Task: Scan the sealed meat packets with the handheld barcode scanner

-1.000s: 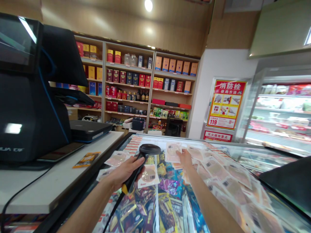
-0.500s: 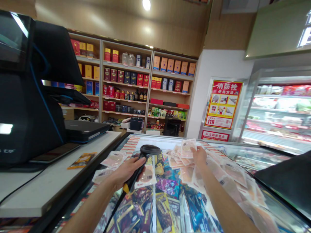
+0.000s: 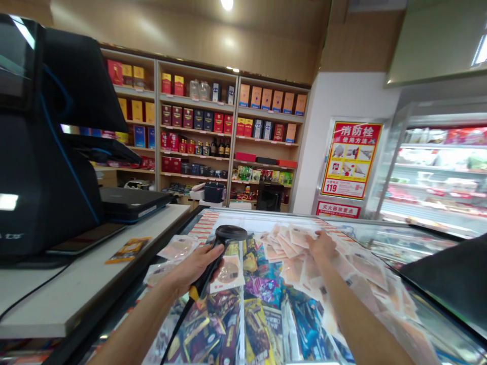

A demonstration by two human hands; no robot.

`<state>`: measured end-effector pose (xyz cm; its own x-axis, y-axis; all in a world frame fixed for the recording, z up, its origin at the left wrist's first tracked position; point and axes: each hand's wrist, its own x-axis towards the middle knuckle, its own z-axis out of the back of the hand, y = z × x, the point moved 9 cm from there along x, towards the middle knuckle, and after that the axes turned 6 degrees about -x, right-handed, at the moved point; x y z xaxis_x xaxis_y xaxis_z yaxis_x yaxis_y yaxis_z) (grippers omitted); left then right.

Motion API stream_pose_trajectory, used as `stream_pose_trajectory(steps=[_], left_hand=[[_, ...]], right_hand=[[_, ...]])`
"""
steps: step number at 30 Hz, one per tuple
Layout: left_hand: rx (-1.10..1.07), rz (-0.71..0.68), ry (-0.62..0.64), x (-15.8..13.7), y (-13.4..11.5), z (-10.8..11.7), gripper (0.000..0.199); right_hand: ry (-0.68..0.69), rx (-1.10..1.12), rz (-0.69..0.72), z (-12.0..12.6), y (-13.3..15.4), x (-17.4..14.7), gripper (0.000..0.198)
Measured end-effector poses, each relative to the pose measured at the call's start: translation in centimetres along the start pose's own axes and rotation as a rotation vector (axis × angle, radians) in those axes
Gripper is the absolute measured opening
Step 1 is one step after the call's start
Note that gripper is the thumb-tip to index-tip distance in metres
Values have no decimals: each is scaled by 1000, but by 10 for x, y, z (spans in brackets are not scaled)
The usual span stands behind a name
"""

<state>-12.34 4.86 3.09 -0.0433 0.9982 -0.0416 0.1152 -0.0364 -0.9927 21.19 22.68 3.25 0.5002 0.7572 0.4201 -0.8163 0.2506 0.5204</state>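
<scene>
My left hand (image 3: pixel 200 266) is wrapped round the handle of a black barcode scanner (image 3: pixel 231 233), its head tilted up and its cord hanging toward me. Just behind the scanner lies a flat clear packet (image 3: pixel 230 274) with a round, pale brown piece inside. My right hand (image 3: pixel 323 247) is at the right of a loose pile of similar packets (image 3: pixel 279 244). Its thumb and fingertips are closed at the right edge of the top flat packet (image 3: pixel 300 235). More packets (image 3: pixel 367 268) spread under and beyond my right forearm.
Colourful snack bags (image 3: pixel 262 324) lie beneath the glass counter top. To the left, a white counter (image 3: pixel 95 284) carries a black checkout terminal (image 3: pixel 41 152) and a small orange packet (image 3: pixel 128 250). A dark panel (image 3: pixel 452 276) juts in at right. Stocked shelves (image 3: pixel 198 106) stand behind.
My right hand has moved slightly right and lowered the packet, which was held up and now lies on the pile. My left hand with the scanner has shifted only a little.
</scene>
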Motion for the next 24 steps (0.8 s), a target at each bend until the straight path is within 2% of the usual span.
stream_pose_trajectory(steps=[3, 5, 6, 10, 12, 16, 19, 22, 24], left_hand=[[28, 14, 16, -4, 5, 18, 34], [38, 8, -14, -7, 8, 35, 34], [39, 21, -48, -9, 11, 45, 34], [-9, 59, -123, -18, 22, 70, 35], [-27, 67, -120, -23, 24, 73, 35], [-44, 60, -102, -30, 23, 72, 34], [-54, 45, -93, -30, 23, 73, 33], [-56, 33, -83, -30, 23, 73, 33], [-51, 31, -75, -30, 23, 71, 34]], right_hand=[[-108, -11, 107, 14, 26, -20, 29], [-69, 22, 259, 10, 56, -46, 28], [-8, 42, 348, 3, 73, -62, 28], [446, -7, 648, -51, 126, -145, 34], [544, -80, 721, -68, 140, -177, 38], [562, -118, 697, -79, 155, -197, 38], [624, -38, 618, -88, 159, -196, 27], [736, 228, 447, -98, 155, -190, 10], [820, 455, 313, -102, 151, -186, 12]])
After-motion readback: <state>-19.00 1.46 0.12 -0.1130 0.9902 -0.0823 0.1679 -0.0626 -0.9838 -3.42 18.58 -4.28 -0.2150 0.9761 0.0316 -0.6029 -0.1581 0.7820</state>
